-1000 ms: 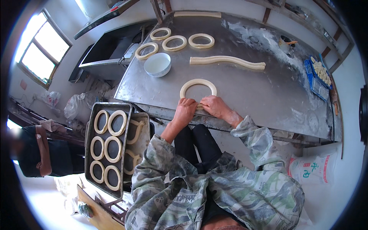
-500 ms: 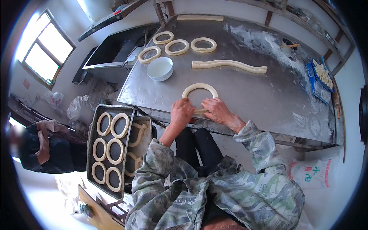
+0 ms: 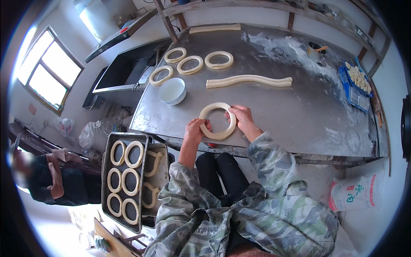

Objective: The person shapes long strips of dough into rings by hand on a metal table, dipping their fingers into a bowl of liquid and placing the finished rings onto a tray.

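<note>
Between both hands I hold a closed dough ring (image 3: 218, 136) over the near edge of the metal table (image 3: 265, 115). My left hand (image 3: 195, 130) is closed around its left side, and my right hand (image 3: 243, 118) grips it at the upper right. Farther back lies a long, thick dough strip (image 3: 250, 81). A white bowl (image 3: 172, 91) sits left of the strip, with several more rings (image 3: 219, 60) behind it. Another dough strip (image 3: 215, 28) rests at the table's far edge.
A dark tray (image 3: 147, 175) of dough rings stands at the lower left, overlapping another tray with shaped dough. On the right are a blue package with dough bits (image 3: 358, 81), a pot (image 3: 316, 51) and scattered flour (image 3: 295, 51). A person (image 3: 47, 175) stands at far left.
My hands have moved from pressing the ring's near side on the table to gripping its two sides. The ring's join is closed and it has shifted toward me. The view has tilted slightly.
</note>
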{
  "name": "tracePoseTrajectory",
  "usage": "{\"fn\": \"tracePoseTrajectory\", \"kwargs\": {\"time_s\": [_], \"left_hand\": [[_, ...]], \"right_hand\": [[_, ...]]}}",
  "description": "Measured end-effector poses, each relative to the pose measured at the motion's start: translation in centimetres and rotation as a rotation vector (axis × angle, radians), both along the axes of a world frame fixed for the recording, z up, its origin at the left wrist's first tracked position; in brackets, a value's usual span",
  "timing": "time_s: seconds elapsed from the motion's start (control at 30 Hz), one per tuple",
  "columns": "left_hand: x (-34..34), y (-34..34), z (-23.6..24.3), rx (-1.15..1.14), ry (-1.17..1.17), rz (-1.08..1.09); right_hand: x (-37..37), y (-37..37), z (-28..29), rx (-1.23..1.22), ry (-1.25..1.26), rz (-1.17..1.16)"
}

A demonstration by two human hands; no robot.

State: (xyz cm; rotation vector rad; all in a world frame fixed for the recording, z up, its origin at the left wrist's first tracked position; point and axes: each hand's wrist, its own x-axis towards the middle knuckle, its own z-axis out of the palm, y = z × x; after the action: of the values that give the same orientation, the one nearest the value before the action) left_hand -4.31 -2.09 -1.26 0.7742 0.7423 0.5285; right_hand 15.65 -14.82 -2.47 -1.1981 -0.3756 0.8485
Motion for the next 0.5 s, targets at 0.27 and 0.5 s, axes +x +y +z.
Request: {"fn": "tracePoseTrajectory", "kwargs": {"time_s": [0.27, 0.5], "left_hand": [[8.9, 1.7, 4.8, 0.069, -0.108, -0.190], [27.0, 10.9, 11.2, 0.541, -0.023, -0.253]], "right_hand": [[8.1, -0.8, 5.7, 0.109, 0.210, 0.052], [26.2, 4.6, 11.6, 0.103, 0.063, -0.164]]}}
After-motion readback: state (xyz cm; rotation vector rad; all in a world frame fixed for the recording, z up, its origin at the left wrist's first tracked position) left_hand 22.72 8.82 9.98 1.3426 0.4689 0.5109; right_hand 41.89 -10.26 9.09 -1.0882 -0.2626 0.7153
